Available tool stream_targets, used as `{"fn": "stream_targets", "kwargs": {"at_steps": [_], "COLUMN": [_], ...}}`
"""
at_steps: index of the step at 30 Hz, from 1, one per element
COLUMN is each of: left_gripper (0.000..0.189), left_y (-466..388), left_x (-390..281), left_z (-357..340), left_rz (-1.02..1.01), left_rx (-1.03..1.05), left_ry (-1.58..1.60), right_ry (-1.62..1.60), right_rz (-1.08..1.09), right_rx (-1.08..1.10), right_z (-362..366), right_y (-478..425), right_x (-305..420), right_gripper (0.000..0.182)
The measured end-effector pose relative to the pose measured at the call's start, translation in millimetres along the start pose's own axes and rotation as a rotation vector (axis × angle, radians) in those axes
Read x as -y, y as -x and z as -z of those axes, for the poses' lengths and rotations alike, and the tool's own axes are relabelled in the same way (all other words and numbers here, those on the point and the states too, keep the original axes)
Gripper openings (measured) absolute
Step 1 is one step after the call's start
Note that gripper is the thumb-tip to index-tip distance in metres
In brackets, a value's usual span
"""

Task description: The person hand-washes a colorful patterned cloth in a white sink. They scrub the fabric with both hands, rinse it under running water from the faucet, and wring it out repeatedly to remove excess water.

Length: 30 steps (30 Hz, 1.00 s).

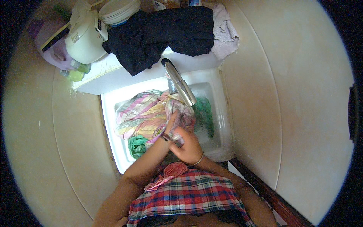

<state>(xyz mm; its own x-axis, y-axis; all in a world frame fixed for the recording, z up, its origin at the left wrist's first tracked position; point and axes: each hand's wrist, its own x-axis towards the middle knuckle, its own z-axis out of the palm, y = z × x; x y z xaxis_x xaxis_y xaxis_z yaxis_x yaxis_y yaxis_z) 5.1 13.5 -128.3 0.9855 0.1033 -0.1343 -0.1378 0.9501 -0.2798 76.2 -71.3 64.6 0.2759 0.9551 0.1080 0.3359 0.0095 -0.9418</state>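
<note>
A wet, multicoloured striped cloth (pixel 144 116) fills the left and middle of the white sink (pixel 224 113). Bunched folds of it are gripped by my left hand (pixel 170 126), just below the spout of the chrome faucet (pixel 180 82). My right hand (pixel 188 144) lies close against the left wrist, closed around a twisted part of the same cloth; it is slightly blurred and most of its fingers are hidden. Green fabric (pixel 137 146) is crumpled at the sink's front left corner. More green fabric (pixel 204 116) lies under cloudy water on the right.
Behind the sink, a ledge (pixel 110 68) carries black fabric (pixel 164 31), a pale towel (pixel 225 34), a white pot-shaped container (pixel 85 42), stacked round white containers (pixel 119 11), a purple jug (pixel 48 48) and small bottles (pixel 75 73). Tiled walls (pixel 255 93) flank both sides.
</note>
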Motion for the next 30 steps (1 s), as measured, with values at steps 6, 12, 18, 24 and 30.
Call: {"fn": "stream_targets", "kwargs": {"at_steps": [6,12,18,24,30], "left_gripper": [0.023,0.029,0.030,0.024,0.043], "left_y": [-14.3,-6.5,-8.8,6.3,-16.1], "left_x": [27.1,4.1,28.1,3.5,16.6], "left_z": [-42.5,-11.1,-76.3,50.7,23.7], "left_rz": [-0.278,-0.319,-0.274,-0.482,-0.489], "left_rx": [-0.644,-0.391,-0.680,-0.805,-0.861], "left_ry": [-0.306,-0.523,-0.344,-1.176,-1.353], "right_ry": [0.239,0.188,0.538,0.555,0.486], "right_rz": [-0.257,-0.205,-0.545,-0.330,-0.762], "right_rx": [-0.204,-0.207,-0.098,-0.165,0.115], "right_z": [6.2,-23.3,15.9,-1.1,-10.6], "right_y": [-10.0,-3.2,-2.4,37.2,23.0], "right_x": [-143.4,-73.9,-189.2,-216.7,-229.7], "right_gripper": [0.016,0.014,0.015,0.034,0.049]}}
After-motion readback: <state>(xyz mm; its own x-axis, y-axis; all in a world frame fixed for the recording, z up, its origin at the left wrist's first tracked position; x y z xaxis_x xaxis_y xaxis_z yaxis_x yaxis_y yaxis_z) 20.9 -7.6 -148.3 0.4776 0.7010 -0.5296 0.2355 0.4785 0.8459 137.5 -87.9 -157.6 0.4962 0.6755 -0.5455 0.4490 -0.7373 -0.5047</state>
